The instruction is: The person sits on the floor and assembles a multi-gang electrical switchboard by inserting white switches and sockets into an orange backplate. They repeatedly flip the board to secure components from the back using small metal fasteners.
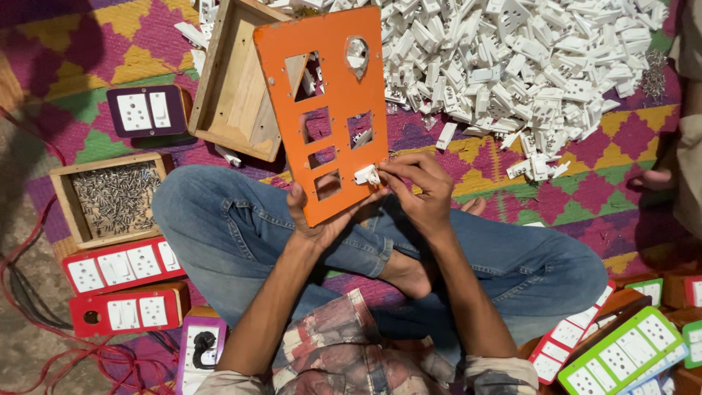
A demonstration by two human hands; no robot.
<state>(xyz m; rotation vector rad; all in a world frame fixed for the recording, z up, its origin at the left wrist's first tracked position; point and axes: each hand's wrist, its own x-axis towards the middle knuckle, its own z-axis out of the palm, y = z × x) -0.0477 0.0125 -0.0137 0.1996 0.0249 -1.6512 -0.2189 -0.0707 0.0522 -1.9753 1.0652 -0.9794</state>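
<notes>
An orange panel (pixel 329 88) with several rectangular cut-outs and one round hole stands tilted above my crossed legs. My left hand (pixel 316 219) grips its lower edge from beneath. My right hand (pixel 420 192) pinches a small white plastic switch part (pixel 365 175) against the panel's lower right corner, at one of the cut-outs. A huge heap of the same white plastic parts (pixel 526 58) covers the patterned mat just beyond the panel.
An empty wooden box (pixel 235 95) lies behind the panel. A wooden tray of screws (pixel 117 197) sits at left, with finished purple and red switchboards (pixel 121 267) around it. Green and red boards (pixel 621 351) lie at lower right. Another person's foot (pixel 654 178) shows at right.
</notes>
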